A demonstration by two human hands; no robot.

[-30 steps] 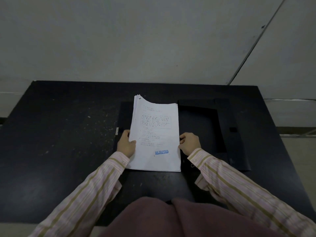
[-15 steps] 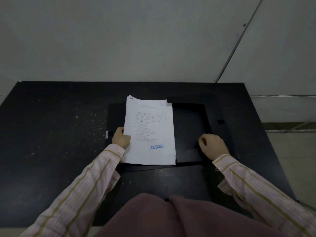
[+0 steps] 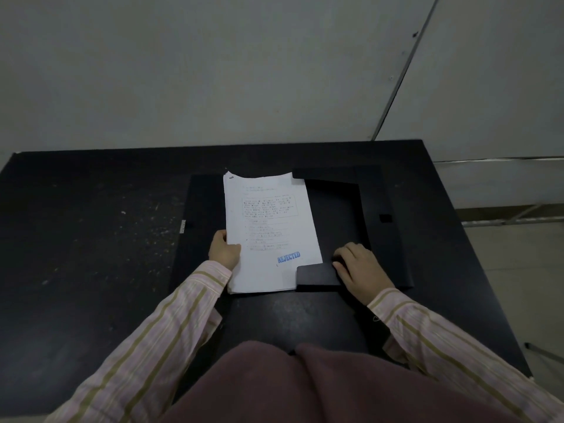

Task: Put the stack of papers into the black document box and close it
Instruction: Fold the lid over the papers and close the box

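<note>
The left hand (image 3: pixel 224 251) grips the paper stack's (image 3: pixel 271 233) left edge over the open black document box (image 3: pixel 381 239); the right hand (image 3: pixel 358 267), fingers curled, presses the box's near flap (image 3: pixel 317 275)

A black table (image 3: pixel 91 254) fills the lower part of the view, its top scuffed and flecked with pale specks on the left side. Behind it rises a plain grey-white wall (image 3: pixel 213 71), crossed on the right by a dark slanting seam (image 3: pixel 406 65). Right of the table, a pale floor (image 3: pixel 518 270) shows under thin metal bars (image 3: pixel 512 221). The light is dim and even.
</note>
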